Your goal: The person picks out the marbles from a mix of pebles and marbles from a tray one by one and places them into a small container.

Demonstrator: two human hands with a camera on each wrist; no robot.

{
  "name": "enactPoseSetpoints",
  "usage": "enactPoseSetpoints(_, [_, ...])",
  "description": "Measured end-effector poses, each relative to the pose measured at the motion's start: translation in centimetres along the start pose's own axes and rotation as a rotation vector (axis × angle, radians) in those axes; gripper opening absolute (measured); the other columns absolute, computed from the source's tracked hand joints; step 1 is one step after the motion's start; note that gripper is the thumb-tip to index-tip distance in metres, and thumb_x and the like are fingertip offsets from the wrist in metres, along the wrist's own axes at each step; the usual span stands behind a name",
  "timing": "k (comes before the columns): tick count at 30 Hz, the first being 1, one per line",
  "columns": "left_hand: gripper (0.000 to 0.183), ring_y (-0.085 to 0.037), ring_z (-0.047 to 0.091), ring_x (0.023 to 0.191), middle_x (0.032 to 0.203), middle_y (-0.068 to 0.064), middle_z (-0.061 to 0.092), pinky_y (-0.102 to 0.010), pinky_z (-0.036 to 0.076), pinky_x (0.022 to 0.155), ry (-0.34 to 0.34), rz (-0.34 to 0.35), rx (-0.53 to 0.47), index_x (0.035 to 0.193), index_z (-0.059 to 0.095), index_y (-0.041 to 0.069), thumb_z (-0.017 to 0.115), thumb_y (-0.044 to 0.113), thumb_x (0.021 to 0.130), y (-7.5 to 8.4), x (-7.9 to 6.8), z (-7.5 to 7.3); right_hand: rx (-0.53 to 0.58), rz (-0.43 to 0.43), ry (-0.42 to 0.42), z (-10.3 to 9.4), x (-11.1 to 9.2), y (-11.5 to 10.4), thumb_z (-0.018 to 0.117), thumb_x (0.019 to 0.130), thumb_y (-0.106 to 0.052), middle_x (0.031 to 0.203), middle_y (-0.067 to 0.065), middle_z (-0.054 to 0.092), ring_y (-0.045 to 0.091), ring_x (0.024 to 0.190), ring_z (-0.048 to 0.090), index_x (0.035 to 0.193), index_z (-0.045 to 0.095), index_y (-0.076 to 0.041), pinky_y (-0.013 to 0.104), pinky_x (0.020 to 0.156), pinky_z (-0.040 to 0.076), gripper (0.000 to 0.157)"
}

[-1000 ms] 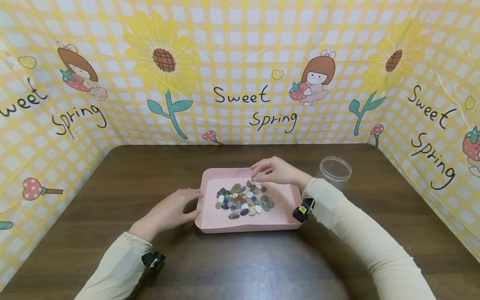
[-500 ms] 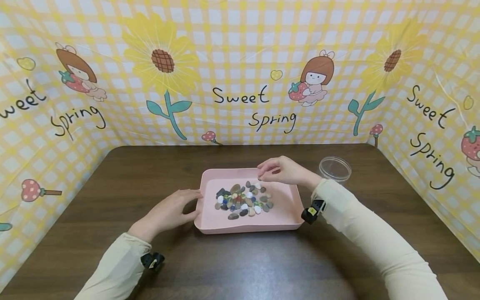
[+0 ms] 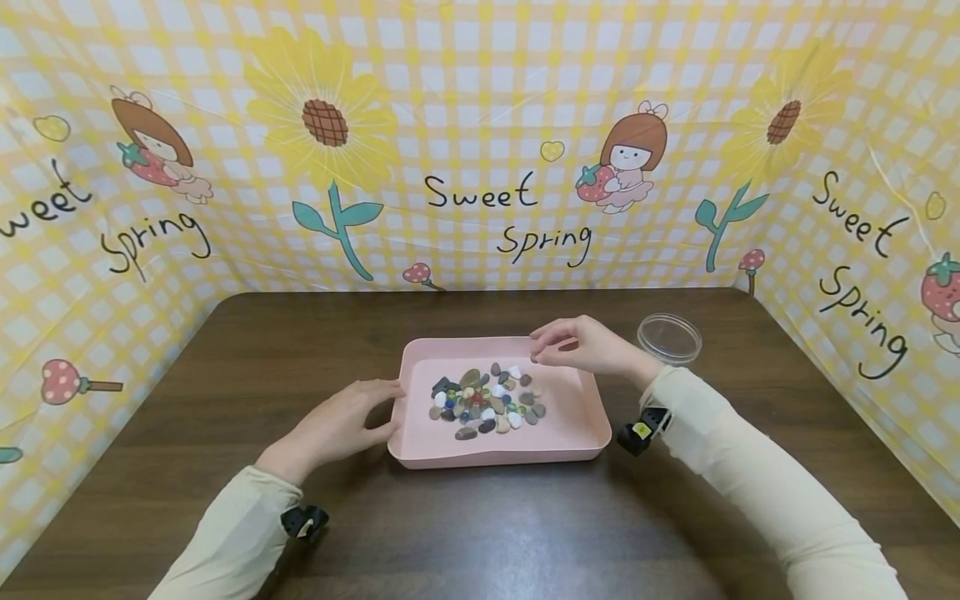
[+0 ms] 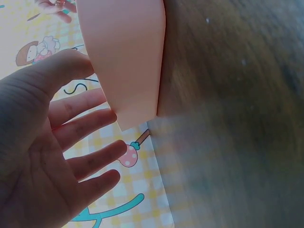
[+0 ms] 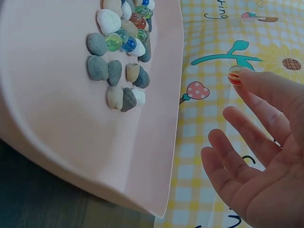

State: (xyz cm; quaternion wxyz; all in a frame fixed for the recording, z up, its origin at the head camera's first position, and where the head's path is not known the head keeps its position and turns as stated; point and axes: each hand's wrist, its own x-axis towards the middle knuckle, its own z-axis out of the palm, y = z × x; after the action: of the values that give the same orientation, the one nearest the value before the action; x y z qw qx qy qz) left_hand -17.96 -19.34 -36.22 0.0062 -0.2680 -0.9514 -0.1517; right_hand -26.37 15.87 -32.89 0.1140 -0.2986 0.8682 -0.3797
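In the head view a pink tray (image 3: 570,417) holds a spread of pebbles (image 3: 467,433) and glass marbles. My right hand (image 3: 588,343) is above the tray's far right part, pinching a clear marble with red and yellow swirls (image 5: 234,76) between thumb and index finger; its other fingers are loosely bent. At the tray's left side, my left hand (image 3: 330,427) touches the rim with outstretched fingers. The left wrist view shows the fingers (image 4: 85,126) spread along the outer edge of the tray.
A round clear plastic jar (image 3: 670,338) stands on the dark wooden table (image 3: 480,533), behind my right wrist. A yellow checked cloth (image 3: 480,125) with printed flowers and figures surrounds the table at the back and sides.
My right hand has moved right, with the pinched marble, from over the pebbles toward the jar. My left hand has stayed at the tray's left rim.
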Motion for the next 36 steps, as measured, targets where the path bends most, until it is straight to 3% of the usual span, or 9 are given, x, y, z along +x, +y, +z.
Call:
enactPoseSetpoints(12, [0.042,-0.035,0.054,0.12,0.129,-0.018,0.058,-0.052,0.04,0.103,-0.011,-0.015,-0.013,0.122,0.059,0.0,0.064,0.022,0.086,0.0,-0.1,0.1,0.006,0.004,0.04,-0.3,-1.4,0.7,0.065,0.086,-0.02,0.125,0.019,0.06,0.03,0.118,0.056,0.098,0.072,-0.008,0.046,0.098,0.047,0.018])
enactPoseSetpoints(25, [0.042,-0.035,0.054,0.12,0.129,-0.018,0.058,-0.051,0.043,0.101,-0.003,-0.005,-0.014,0.121,0.059,0.0,0.064,0.022,0.086,-0.1,0.0,0.2,0.083,0.113,0.082,-1.3,-2.8,1.0,0.066,0.086,-0.02,0.131,0.015,0.056,0.029,0.123,0.052,0.101,0.071,-0.009,0.047,0.1,0.046,0.019])
enactPoseSetpoints(36, [0.041,-0.034,0.054,0.119,0.13,-0.018,0.057,-0.05,0.044,0.1,-0.004,-0.012,-0.009,0.122,0.059,0.001,0.063,0.022,0.086,-0.1,-0.1,0.1,0.011,0.076,0.138,-2.2,-4.0,1.7,0.067,0.085,-0.022,0.128,0.015,0.059,0.03,0.124,0.051,0.099,0.071,-0.011,0.05,0.101,0.043,0.018])
